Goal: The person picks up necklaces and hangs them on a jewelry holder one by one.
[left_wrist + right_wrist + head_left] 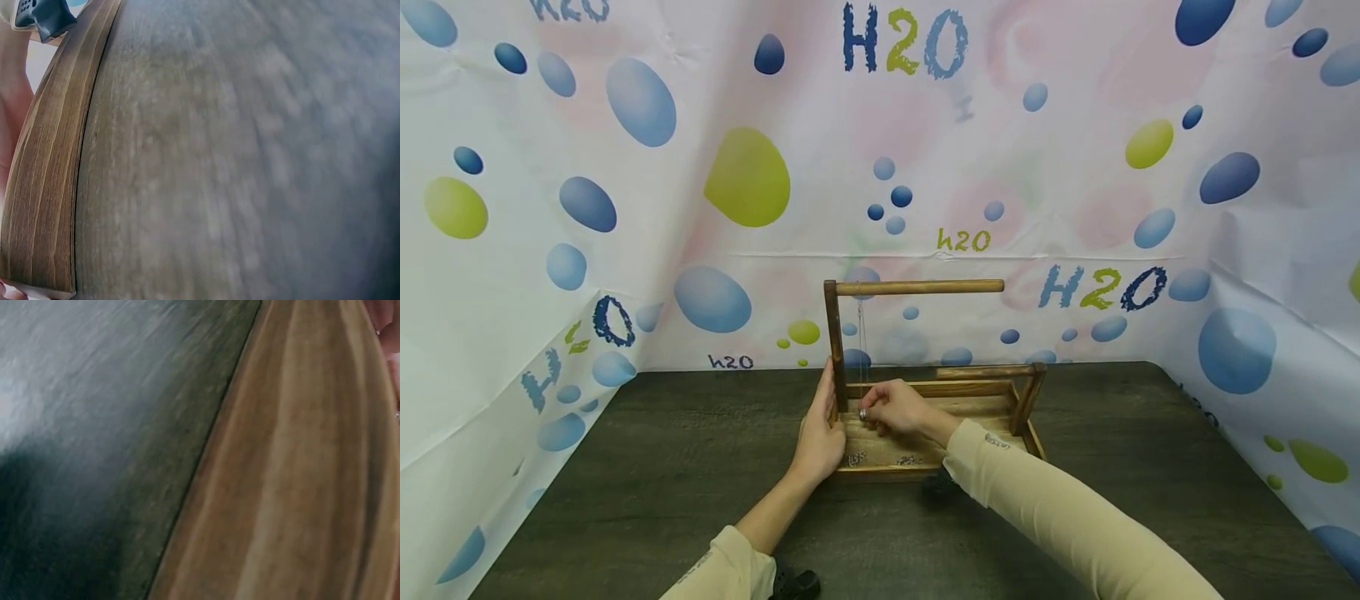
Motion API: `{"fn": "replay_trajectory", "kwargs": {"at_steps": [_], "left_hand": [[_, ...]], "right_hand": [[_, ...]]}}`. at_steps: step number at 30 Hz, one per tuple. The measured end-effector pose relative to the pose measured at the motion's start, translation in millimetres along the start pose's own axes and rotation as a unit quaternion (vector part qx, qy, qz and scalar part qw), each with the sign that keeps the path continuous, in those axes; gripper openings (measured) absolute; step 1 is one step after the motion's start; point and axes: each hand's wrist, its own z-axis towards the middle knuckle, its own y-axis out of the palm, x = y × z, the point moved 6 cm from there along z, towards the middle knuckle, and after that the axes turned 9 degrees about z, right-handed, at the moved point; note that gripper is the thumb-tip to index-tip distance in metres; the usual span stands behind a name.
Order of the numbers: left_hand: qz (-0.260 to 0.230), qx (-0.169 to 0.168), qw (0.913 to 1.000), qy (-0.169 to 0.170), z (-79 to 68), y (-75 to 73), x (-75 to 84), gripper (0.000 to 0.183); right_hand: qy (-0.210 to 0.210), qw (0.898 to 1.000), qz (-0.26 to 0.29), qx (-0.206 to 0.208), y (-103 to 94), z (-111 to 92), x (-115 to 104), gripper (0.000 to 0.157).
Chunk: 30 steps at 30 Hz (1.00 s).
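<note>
A wooden jewellery stand (pixel 925 287) has a tall post and bar at the left, a lower bar at the right and a shallow tray (pixel 887 475) below. A thin chain (pixel 862 333) hangs from the tall bar. My right hand (pixel 902 408) reaches over the tray and pinches a small silvery piece (pixel 862 414) near the chain's lower end; its exact kind is too small to tell. My left hand (pixel 822 437) rests with straight fingers against the stand's left side. In both wrist views the tray's outer wall (pixel 53 162) (pixel 300 456) shows, with little of either hand.
Two small heaps of tiny shiny pieces (pixel 856 458) (pixel 910 460) lie in the tray's front part. The stand is on a dark wood-grain table (pixel 700 467). A white printed sheet (pixel 1060 167) with drops and lettering hangs behind and at both sides.
</note>
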Motion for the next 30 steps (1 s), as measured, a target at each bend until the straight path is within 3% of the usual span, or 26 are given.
{"fn": "replay_trajectory", "kwargs": {"at_steps": [7, 22, 30], "left_hand": [[0.004, -0.002, 1.0000, -0.001, -0.7, 0.8, 0.0, 0.103], [0.000, -0.001, 1.0000, 0.007, 0.2, -0.3, 2.5, 0.103], [-0.003, -0.003, 1.0000, 0.008, -0.8, 0.4, 2.7, 0.102]], "right_hand": [[0.020, 1.000, -0.010, 0.005, 0.3, -0.5, 4.5, 0.008], [0.014, 1.000, -0.002, 0.001, -9.3, -5.9, 5.4, 0.012], [0.006, 0.999, 0.020, -0.027, -12.6, -18.5, 7.6, 0.012]]}}
